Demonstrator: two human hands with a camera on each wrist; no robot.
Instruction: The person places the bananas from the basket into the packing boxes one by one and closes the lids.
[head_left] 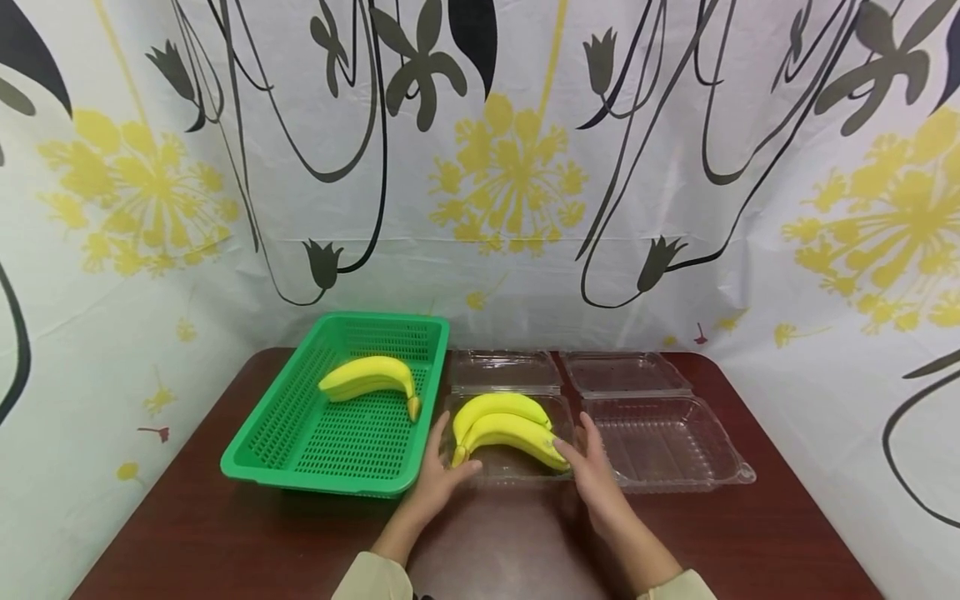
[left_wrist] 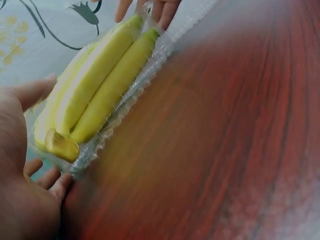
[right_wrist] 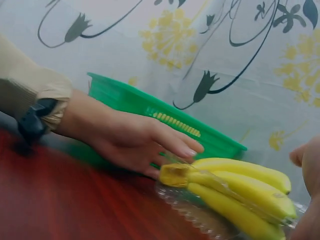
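The left hand (head_left: 435, 487) and right hand (head_left: 597, 479) were both open, fingers loose, one at each end of a banana bunch (head_left: 501, 427) sitting in a clear plastic box (head_left: 495, 467) on the dark red table (head_left: 300, 533). Another clear box (head_left: 660, 442) sat open just right of it, and a green basket (head_left: 318, 478) with more bananas (head_left: 367, 375) was on the left, flowery backdrop (head_left: 517, 287) behind everything.

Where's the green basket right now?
In the head view, the green basket is on the left side of the table, just left of the clear box with bananas, near the left hand.
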